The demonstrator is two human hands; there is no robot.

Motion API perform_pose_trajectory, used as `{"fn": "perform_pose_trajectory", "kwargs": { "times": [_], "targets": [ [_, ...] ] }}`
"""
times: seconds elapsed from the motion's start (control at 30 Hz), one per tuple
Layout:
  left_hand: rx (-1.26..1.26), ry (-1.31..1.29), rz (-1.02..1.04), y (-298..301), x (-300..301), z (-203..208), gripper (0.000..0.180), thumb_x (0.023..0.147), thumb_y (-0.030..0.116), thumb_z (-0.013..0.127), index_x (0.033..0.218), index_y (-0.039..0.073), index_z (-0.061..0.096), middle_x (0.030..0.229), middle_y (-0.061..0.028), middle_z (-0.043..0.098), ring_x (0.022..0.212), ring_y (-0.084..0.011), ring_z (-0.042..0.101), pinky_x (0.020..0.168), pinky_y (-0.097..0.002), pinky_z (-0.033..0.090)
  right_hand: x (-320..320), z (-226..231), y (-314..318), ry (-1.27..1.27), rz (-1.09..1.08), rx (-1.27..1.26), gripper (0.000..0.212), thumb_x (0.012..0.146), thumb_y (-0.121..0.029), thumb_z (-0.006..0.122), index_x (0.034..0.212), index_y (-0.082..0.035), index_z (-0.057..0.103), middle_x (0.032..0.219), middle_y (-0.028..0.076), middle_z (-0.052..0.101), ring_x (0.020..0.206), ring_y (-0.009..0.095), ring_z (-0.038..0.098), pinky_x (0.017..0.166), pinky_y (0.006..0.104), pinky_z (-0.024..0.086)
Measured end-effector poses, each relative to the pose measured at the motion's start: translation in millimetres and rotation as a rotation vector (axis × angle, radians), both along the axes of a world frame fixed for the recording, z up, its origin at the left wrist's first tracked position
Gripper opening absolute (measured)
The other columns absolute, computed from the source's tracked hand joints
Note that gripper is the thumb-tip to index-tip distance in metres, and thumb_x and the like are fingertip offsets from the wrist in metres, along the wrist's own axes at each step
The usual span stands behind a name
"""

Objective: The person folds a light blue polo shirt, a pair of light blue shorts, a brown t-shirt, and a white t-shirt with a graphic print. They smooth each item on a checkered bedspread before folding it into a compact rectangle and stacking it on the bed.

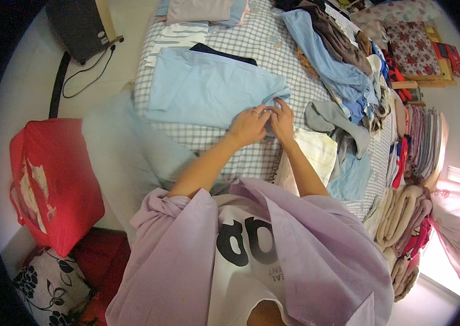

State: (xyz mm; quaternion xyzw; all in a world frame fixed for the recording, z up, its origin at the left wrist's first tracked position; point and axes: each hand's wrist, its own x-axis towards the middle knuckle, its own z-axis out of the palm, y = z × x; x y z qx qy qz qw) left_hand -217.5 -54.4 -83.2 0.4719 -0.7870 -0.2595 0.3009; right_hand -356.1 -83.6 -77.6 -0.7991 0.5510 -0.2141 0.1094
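Observation:
A light blue garment (208,89) lies folded flat on the checked bedsheet (235,155) in front of me. At its near right corner my left hand (249,126), with a ring on one finger, pinches the cloth. Right beside it my right hand (282,122) has its fingers closed on the same bunched corner, and the two hands' fingertips almost meet. The exact cut of the garment cannot be made out. A dark piece of clothing (224,53) shows from under its far edge.
Folded clothes (200,10) and a white striped piece (178,39) lie farther up the bed. On the right are a heap of loose clothes (333,51), a grey garment (330,117) and a cream cloth (317,155). A red fabric bag (72,185) stands left on the floor.

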Motion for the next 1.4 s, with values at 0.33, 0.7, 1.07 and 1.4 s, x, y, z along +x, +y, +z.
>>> {"fn": "perform_pose_trajectory", "kwargs": {
  "times": [0.33,0.7,1.07,1.4],
  "targets": [
    [-0.137,-0.053,-0.083,2.0,-12.3,-10.7,0.05,0.062,0.019,0.054,0.106,0.001,0.042,0.115,-0.0115,0.038,0.102,-0.0228,0.039,0.083,-0.0365,0.031,-23.6,3.1,-50.4,-0.264,-0.327,0.088,0.023,0.061,0.0,0.049,0.083,-0.002,0.055,0.094,0.015,0.053,0.087,0.026,0.051,0.073,0.0311,0.04],
    [-0.052,-0.448,-0.033,-15.5,-29.3,3.5,0.024,0.061,0.01,0.056,0.085,0.009,0.055,0.089,-0.0025,0.052,0.09,-0.0175,0.044,0.076,-0.0294,0.034,-18.8,-15.8,-120.4,-0.114,0.135,0.105,0.011,0.066,-0.016,0.058,0.071,-0.005,0.058,0.096,0.015,0.051,0.088,0.029,0.048,0.072,0.0361,0.04],
    [-0.124,-0.157,0.011,-7.0,-10.2,-7.1,0.02,0.066,0.013,0.054,0.085,0.008,0.053,0.088,-0.0047,0.051,0.087,-0.0199,0.044,0.076,-0.0324,0.033,-14.2,-40.4,-131.3,-0.066,-0.217,0.127,0.027,0.074,-0.028,0.051,0.07,-0.001,0.055,0.072,0.012,0.052,0.066,0.024,0.05,0.06,0.0332,0.041],
    [0.139,0.213,0.31,-31.8,-14.5,-8.4,0.036,0.068,0.016,0.054,0.099,0.0,0.045,0.101,-0.0144,0.045,0.093,-0.0284,0.043,0.076,-0.0359,0.037,-30.1,15.6,-97.6,-0.576,-0.553,0.928,0.03,0.068,-0.019,0.056,0.085,0.005,0.052,0.069,0.011,0.055,0.052,0.016,0.051,0.05,0.0255,0.042]
  ]
}}
